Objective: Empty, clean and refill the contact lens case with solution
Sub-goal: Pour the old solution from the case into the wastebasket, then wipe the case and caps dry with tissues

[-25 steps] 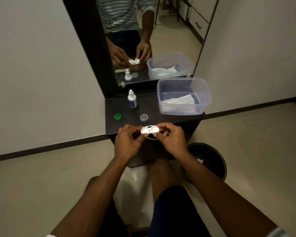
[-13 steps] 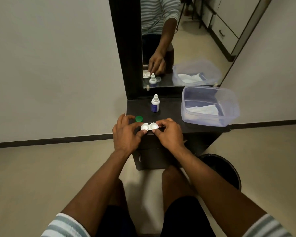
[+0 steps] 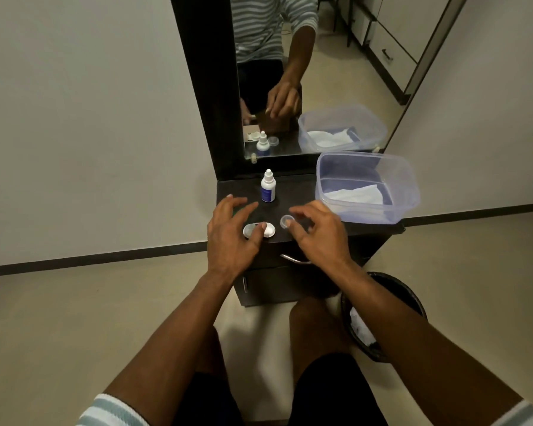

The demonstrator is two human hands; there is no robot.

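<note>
The contact lens case (image 3: 259, 230) was seen lying flat on the front edge of the dark bench (image 3: 293, 192), no longer lifted between both hands as it had been half a second earlier. The left hand (image 3: 230, 233) was spread above it, fingers straight and splayed, with only the thumb tip resting on the middle of the case; nothing was gripped. The right hand (image 3: 316, 233) had been drawn off the case to the right, and a small clear cap (image 3: 286, 222) was touched or lightly pinched at the thumb tip, the other fingers loosely curled above it; whether the cap was truly held could not be told. The solution bottle (image 3: 268, 186) was left upright behind the case, well apart from it. A clear plastic tub (image 3: 410, 192) with a white cloth (image 3: 356, 195) inside was kept at the bench's right end, and a black bin (image 3: 413, 302) was seen on the floor below.
</note>
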